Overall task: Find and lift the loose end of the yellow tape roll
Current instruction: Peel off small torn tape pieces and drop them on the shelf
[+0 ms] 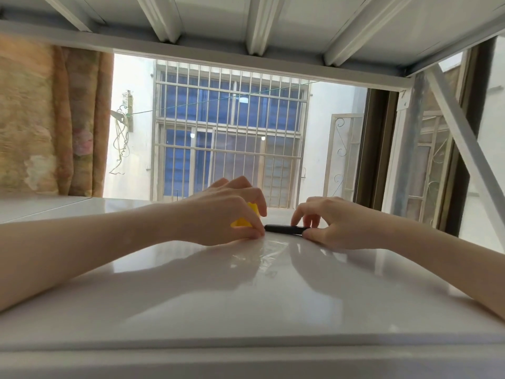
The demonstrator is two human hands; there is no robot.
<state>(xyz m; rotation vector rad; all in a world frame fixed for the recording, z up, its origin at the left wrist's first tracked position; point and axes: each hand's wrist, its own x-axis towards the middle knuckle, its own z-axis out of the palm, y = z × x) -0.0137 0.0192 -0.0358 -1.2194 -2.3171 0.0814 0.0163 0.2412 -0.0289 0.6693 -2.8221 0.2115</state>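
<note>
The yellow tape roll (pixel 241 221) lies on the glossy white shelf (pixel 191 283), mostly hidden under my left hand (pixel 226 212), whose fingers curl over and around it. Only small yellow patches show between the fingers. Just to its right lies a flat black object (pixel 285 228). My right hand (pixel 328 220) pinches that black object, fingertips on its top and thumb at its near edge. The tape's loose end is not visible. A crinkled clear film (pixel 269 254) lies on the shelf just in front of both hands.
A white metal shelf deck with ribs (pixel 254 20) hangs low overhead. A diagonal brace (pixel 464 143) and upright post stand at the right. Behind are a patterned curtain (pixel 49 119) at left and a barred window (pixel 229 132).
</note>
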